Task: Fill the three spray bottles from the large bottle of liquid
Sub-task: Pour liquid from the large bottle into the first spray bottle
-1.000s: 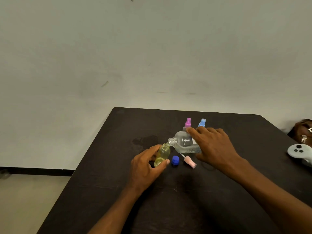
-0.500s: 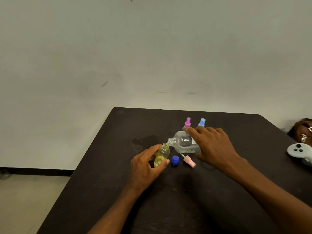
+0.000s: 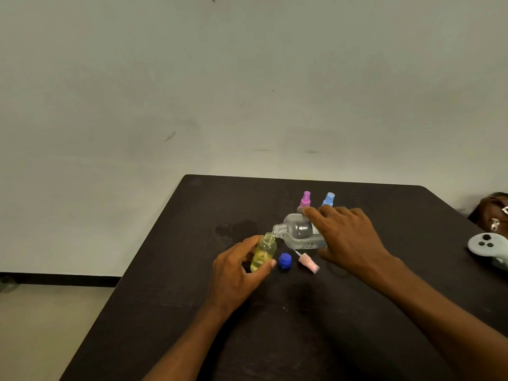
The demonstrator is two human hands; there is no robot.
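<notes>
My left hand (image 3: 236,268) grips a small yellow spray bottle (image 3: 263,253) that has no cap and leans slightly. My right hand (image 3: 349,237) holds the large clear bottle (image 3: 298,233) tipped on its side, its open mouth right at the yellow bottle's neck. Behind the large bottle stand two other spray bottles, one with a pink top (image 3: 305,199) and one with a light blue top (image 3: 328,199); their bodies are mostly hidden. A blue cap (image 3: 285,260) and a pale pink spray head (image 3: 309,263) with its tube lie on the table between my hands.
All of this sits on a dark table (image 3: 275,339) against a pale wall. A wet patch (image 3: 236,228) marks the table behind the yellow bottle. A white game controller (image 3: 488,247) and a brown bag (image 3: 492,213) are at the right edge.
</notes>
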